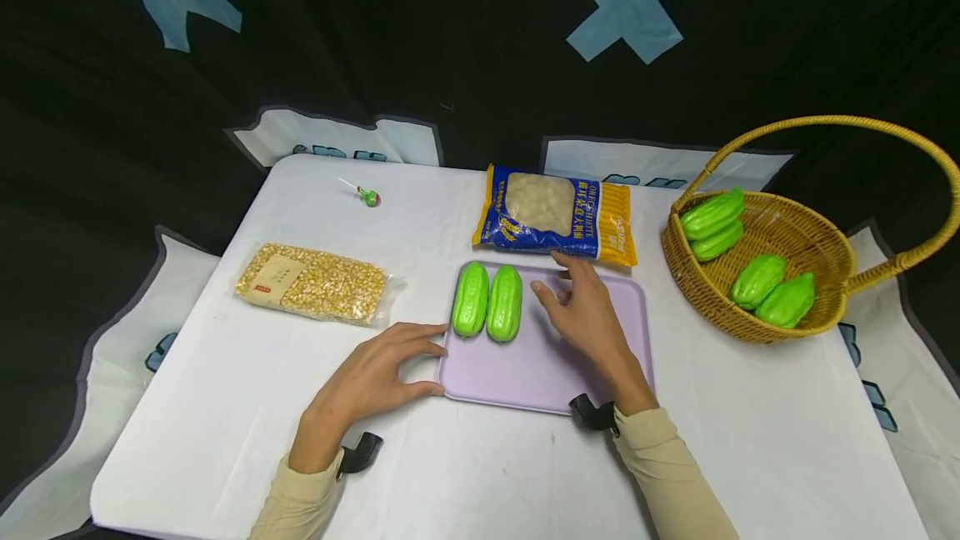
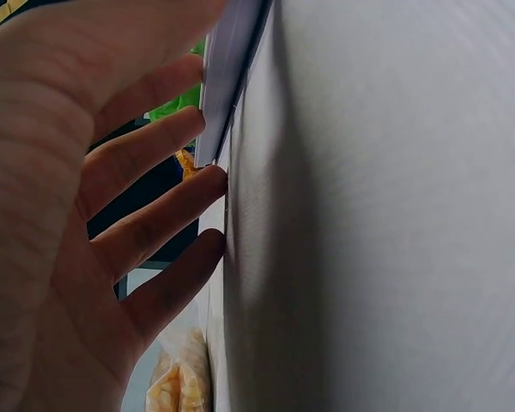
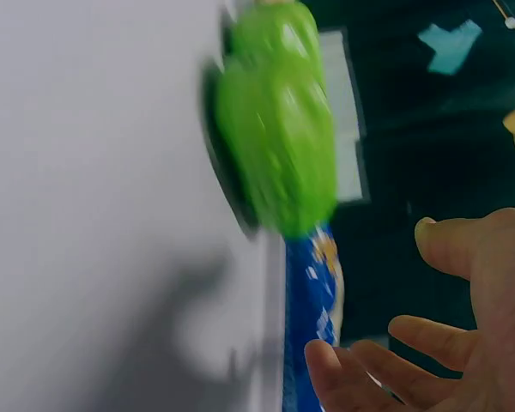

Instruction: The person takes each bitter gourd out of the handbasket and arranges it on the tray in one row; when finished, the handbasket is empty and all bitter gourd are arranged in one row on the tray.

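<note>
Can see two green gourds [image 1: 470, 299] side by side on the lilac tray [image 1: 495, 377], toward its far left corner. Look light and stiff (glossy enough to pass for moulded plastic), probably slippery, hardly fragile. Best taken one at a time round the middle, by the long sides. See the left hand [image 1: 386, 365] loosely spread, gripping nothing, at the tray's left edge, with thumb by the near left corner. See the right hand [image 1: 588, 315] over the tray's right half, relaxed and holding nothing; cannot tell, given the blurred wrist view, whether touching the pasta bag [image 1: 540, 202] beyond the far edge. Offers bare tray toward the near right corner for moving; mind the basket [image 1: 697, 298] off the right edge and the corn bag [image 1: 322, 283] off the left.
</note>
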{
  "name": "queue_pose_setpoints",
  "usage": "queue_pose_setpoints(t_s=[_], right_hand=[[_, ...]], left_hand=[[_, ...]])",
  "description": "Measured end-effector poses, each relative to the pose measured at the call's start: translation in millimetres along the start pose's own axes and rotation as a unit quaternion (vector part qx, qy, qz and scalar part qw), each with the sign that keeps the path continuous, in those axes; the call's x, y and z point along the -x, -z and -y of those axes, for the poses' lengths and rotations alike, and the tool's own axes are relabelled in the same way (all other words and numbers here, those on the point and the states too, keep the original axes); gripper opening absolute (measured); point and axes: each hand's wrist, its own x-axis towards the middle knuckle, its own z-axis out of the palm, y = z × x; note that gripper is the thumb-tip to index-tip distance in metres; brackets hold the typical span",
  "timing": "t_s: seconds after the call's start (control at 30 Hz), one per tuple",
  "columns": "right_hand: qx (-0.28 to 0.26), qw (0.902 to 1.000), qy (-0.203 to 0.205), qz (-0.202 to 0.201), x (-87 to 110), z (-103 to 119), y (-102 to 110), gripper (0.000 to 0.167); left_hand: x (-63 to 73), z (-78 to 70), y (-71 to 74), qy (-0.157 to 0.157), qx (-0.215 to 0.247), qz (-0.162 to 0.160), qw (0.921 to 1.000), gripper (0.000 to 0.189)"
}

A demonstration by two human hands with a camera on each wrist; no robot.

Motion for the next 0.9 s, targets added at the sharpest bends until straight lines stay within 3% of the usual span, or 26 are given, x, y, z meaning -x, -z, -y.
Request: queue_pose_setpoints(t_s=[0.17,0.5,0.9], right_hand=[[0.008,0.9996,0.004,-0.027,-5.5,-9,26,0.063],[0.018,0.9906,0.039,-0.13,-11.7,-29,72,0.053],[0.082,0.9816,0.005,-0.173,-15.2,-53,116,0.054]], left_hand=[[0.9,0.8,-1.1,-0.002,-0.001,-0.003,1.0,0.051],[0.8,0.3,-1.3,-0.003,0.0,-0.002,1.0,0.05],[1.1,0.4,-1.7,-0.002,0.0,-0.001,1.0,0.05]])
